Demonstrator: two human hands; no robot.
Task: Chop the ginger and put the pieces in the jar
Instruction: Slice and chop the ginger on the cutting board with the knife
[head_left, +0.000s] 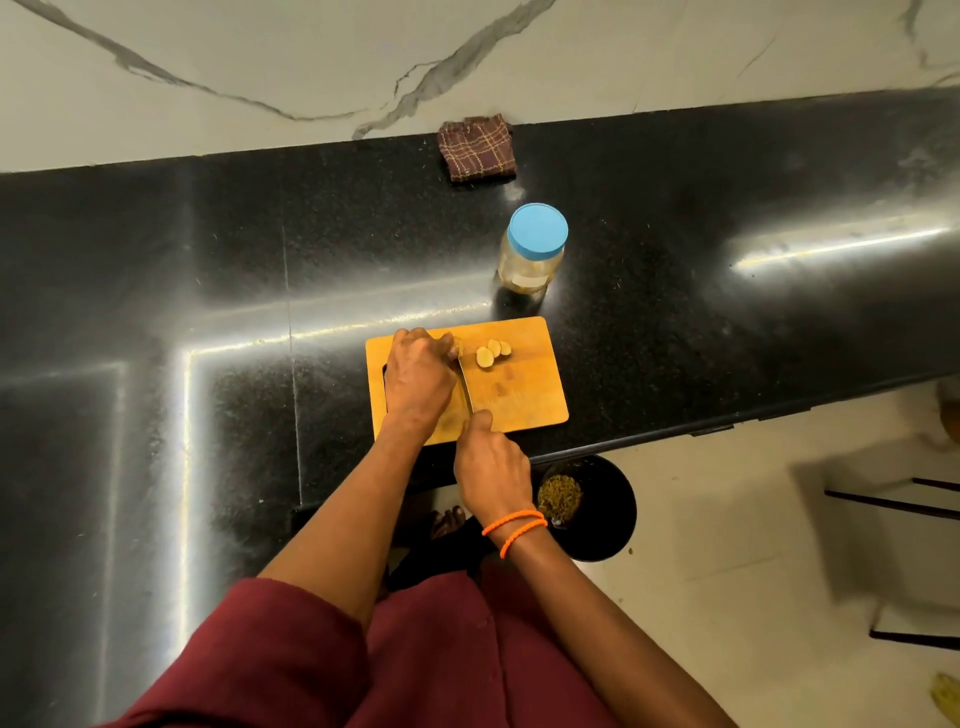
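A wooden cutting board (524, 395) lies on the black counter near its front edge. My left hand (418, 379) holds a piece of ginger (456, 344) down on the board's left part, and most of that piece is hidden under the fingers. My right hand (491, 467) grips the handle of a knife (466, 387), whose blade runs beside my left fingertips. Three cut ginger slices (492, 353) lie just right of the blade. A clear jar (531, 260) with a blue lid (537, 230) on it stands behind the board.
A folded brown checked cloth (478, 149) lies at the back of the black counter (208, 260) against the marble wall. Below the counter's front edge a black bin (602, 509) with scraps stands on the floor. A stool frame (909, 561) is at the right.
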